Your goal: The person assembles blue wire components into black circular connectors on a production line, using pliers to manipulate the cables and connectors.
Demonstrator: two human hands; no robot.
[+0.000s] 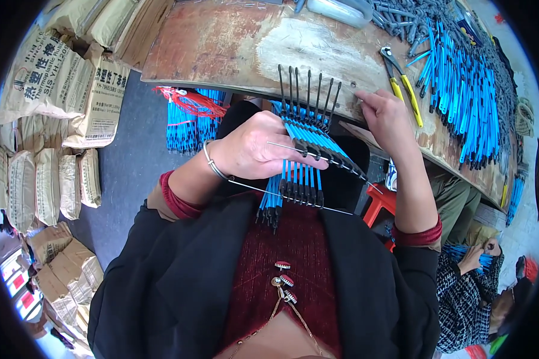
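My left hand (259,146) is closed around a rack of slim blue rods with black ends (314,136), held above my lap. Thin metal wires (257,188) run crosswise through the rods' black ends, and several black tips stick up beyond the hand. Over the table's near edge, my right hand (388,113) has its index finger stretched forward and the other fingers curled in. Its fingertips meet near a small dark hole in the wood; whatever they pinch is too small to make out. Pliers with yellow handles (411,96) lie just right of that hand.
On the worn wooden table (215,48) lie a heap of blue rods (470,96), grey pieces (395,21) and a clear plastic container (341,9). Blue bundles (182,125) hang or stand below its left edge. Paper sacks (48,78) line the left. A red stool (380,203) and a co-worker's hands (474,258) are at right.
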